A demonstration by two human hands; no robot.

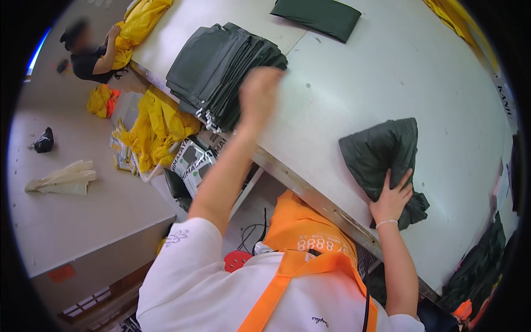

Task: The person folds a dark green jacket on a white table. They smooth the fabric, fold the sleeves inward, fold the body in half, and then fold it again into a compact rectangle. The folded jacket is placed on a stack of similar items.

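A tall stack of folded dark green fabric pieces (202,69) lies at the table's left edge, with small white bits along its near corner. My left hand (260,97) is over the stack's right side; motion smears its fingers, so I cannot see whether they grip anything. To the right, my right hand (392,199) rests on a loosely bunched piece of the same dark green fabric (384,149). Its fingers are spread over the cloth. A white bead bracelet circles that wrist.
A flat folded dark green piece (318,16) lies at the far side of the white table (332,99). Left of the table edge are yellow fabric (157,130) and printed bags (191,163). At far left, a co-worker (88,52) handles yellow material. Dark garments (478,260) hang at lower right.
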